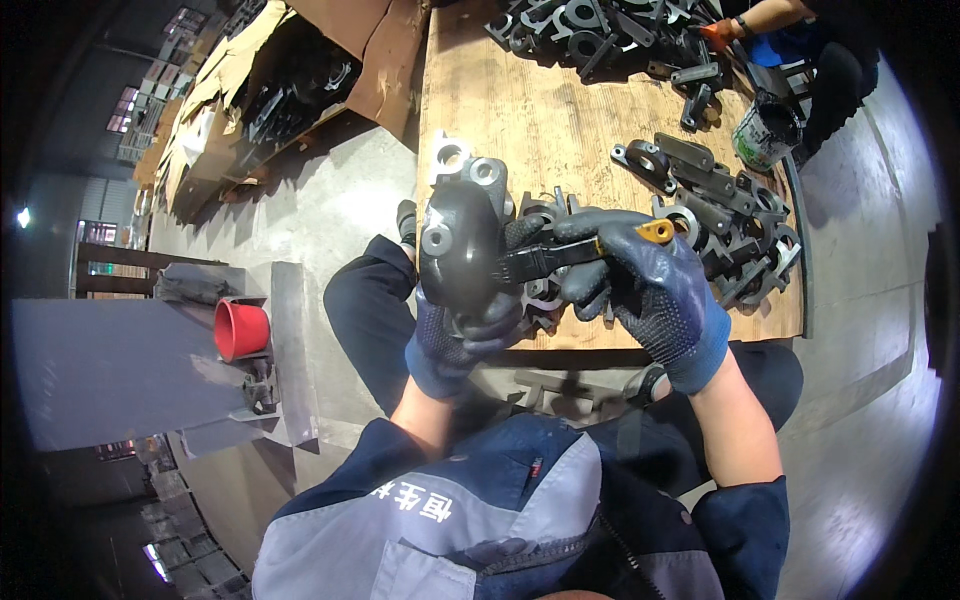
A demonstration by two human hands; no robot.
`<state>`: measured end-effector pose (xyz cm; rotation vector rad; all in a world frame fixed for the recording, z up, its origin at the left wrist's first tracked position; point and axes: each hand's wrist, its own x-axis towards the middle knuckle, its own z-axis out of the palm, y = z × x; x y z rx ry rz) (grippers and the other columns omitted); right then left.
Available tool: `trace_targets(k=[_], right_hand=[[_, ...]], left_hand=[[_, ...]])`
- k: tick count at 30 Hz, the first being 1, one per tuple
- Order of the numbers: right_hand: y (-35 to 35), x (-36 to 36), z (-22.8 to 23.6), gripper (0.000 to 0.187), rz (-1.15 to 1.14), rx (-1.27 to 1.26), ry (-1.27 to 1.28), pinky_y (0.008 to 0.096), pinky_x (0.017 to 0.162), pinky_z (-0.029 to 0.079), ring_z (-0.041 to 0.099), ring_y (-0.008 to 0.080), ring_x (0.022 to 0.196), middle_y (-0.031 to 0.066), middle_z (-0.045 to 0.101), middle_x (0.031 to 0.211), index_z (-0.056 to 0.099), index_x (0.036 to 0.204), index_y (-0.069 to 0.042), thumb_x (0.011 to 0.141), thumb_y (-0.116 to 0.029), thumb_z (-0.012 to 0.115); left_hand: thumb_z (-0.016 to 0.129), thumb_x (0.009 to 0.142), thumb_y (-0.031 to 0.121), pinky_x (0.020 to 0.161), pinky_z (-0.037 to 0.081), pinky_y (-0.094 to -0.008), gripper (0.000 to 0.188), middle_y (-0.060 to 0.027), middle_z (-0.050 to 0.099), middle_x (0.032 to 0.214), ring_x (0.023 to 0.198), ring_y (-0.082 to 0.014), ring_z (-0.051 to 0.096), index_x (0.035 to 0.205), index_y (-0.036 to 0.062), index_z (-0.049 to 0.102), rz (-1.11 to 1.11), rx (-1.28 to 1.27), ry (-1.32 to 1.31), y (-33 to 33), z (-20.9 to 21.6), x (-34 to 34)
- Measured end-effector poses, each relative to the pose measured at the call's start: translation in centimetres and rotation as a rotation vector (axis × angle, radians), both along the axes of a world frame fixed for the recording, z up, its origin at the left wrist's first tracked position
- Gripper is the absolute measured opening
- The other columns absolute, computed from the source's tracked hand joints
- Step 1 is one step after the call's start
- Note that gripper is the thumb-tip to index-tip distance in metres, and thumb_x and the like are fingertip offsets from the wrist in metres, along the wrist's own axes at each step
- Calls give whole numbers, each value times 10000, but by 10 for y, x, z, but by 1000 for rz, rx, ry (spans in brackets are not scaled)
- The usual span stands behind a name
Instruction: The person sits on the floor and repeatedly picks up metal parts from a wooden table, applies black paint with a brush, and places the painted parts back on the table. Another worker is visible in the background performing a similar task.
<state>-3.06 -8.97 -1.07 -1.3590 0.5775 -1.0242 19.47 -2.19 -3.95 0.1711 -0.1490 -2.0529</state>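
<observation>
My gloved left hand (pixel 465 335) grips a dark curved metal casting (pixel 455 240) with pale machined round bosses, raised over the table's near edge. In my gloved right hand (pixel 660 290) is a brush (pixel 545 258) with a dark head and a yellow handle end with a hole. The brush's tip touches or nearly touches the casting's right side; the exact contact is hard to make out. Beyond and beneath my hands lie more metal castings (pixel 545 207), partly covered by them. A pale ringed casting (pixel 450 155) shows just past the held one.
On the wooden table (pixel 530 110), castings (pixel 700 200) are heaped at right and more (pixel 590 35) at the far end. A paint-smeared bucket (pixel 768 130) stands at the right edge. Another person's orange-gloved hand (pixel 718 35) is at far right. Left are a torn carton (pixel 370 35) and red bucket (pixel 240 330).
</observation>
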Motion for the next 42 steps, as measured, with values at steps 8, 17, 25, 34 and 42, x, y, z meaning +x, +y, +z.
trace_targets(k=[8,17,25,34,42], right_hand=[[2,4,-1,373,-5,39,-52,298,806,556,659,202,973,120,626,1171,521,1281,6,914,68,506],[3,7,17,353,38,573,-310,291,697,571,692,189,812,148,683,989,552,1229,35,968,-200,522],[2,16,23,370,-46,692,-309,325,714,567,687,213,792,171,684,954,544,1242,52,983,-207,492],[6,15,7,397,47,781,-359,335,750,564,679,202,853,158,664,1032,537,1255,39,987,-248,479],[4,14,11,450,137,803,-501,337,790,541,646,211,929,151,652,1052,486,1305,23,994,-302,464]], left_hand=[[482,953,498,261,305,-191,503,-16,407,584,340,-56,355,941,-4,485,1,-122,-93,-7,-8,1],[401,945,583,326,320,-237,547,-24,409,576,358,-107,360,901,45,492,225,-133,-424,-7,-3,-9],[398,925,615,321,292,-238,593,-11,372,518,350,-114,357,756,54,485,281,43,-424,-9,10,-16],[288,981,533,396,314,-274,466,-70,420,629,419,-158,372,1106,125,475,164,-133,-330,-9,0,-6],[379,956,555,330,285,-237,575,-20,427,621,394,-95,353,1131,34,545,294,100,-409,-8,19,-28]])
